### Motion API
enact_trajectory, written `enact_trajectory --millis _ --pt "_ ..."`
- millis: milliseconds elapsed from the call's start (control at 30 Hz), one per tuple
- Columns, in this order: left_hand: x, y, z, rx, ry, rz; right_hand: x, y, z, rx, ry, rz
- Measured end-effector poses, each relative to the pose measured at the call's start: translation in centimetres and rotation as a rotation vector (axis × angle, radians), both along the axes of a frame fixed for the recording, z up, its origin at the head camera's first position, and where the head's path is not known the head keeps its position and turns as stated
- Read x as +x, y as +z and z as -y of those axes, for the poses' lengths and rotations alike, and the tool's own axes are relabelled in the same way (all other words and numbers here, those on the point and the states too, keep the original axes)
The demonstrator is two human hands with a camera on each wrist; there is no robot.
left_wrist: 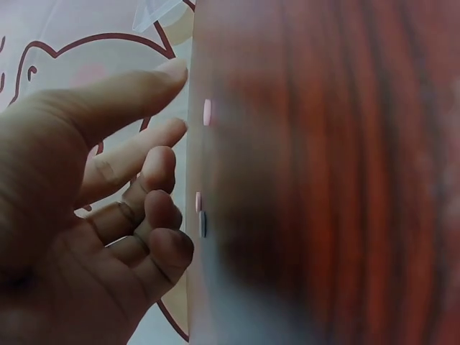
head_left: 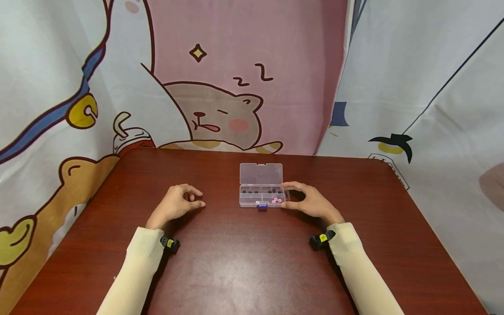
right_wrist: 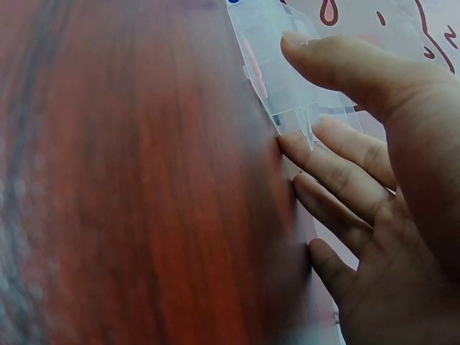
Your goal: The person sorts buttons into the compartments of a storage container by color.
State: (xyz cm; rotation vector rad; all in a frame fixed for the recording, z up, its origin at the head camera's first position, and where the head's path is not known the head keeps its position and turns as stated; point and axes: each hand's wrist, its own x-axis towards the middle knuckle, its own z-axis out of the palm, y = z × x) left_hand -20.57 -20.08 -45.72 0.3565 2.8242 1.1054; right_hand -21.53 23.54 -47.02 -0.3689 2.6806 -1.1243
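Observation:
A clear plastic compartment box [head_left: 248, 200] lies on the table with its lid [head_left: 261, 174] flipped back. Dark small pieces [head_left: 274, 191] sit in its rear compartments, pink small pieces [head_left: 274, 201] in the front right one. My right hand [head_left: 311, 202] holds the box at its right end, thumb by the front corner and index finger by the back one. Left of the box, apart from it, my left hand [head_left: 176, 201] rests low over the table with loosely bent fingers, holding nothing visible. Beyond its fingertips, the left wrist view shows pink pieces [left_wrist: 208, 112] and a dark piece [left_wrist: 203, 224].
The brown wooden table [head_left: 236, 262] reaches back to a curtain [head_left: 299, 65] printed with cartoon animals. A blue latch [head_left: 262, 207] is on the box's front edge. A hang tab sticks out at its right end, beside my right hand.

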Motion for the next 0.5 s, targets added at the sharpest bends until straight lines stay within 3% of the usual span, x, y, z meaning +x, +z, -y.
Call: enact_trajectory --millis 233,500 --pt "0.51 -0.23 0.28 0.013 -0.001 0.044 -0.01 -0.06 -0.03 0.003 0.013 -0.016" --pt "0.65 -0.84 0.12 0.077 0.074 0.047 0.07 -0.04 -0.08 0.012 0.017 -0.028"
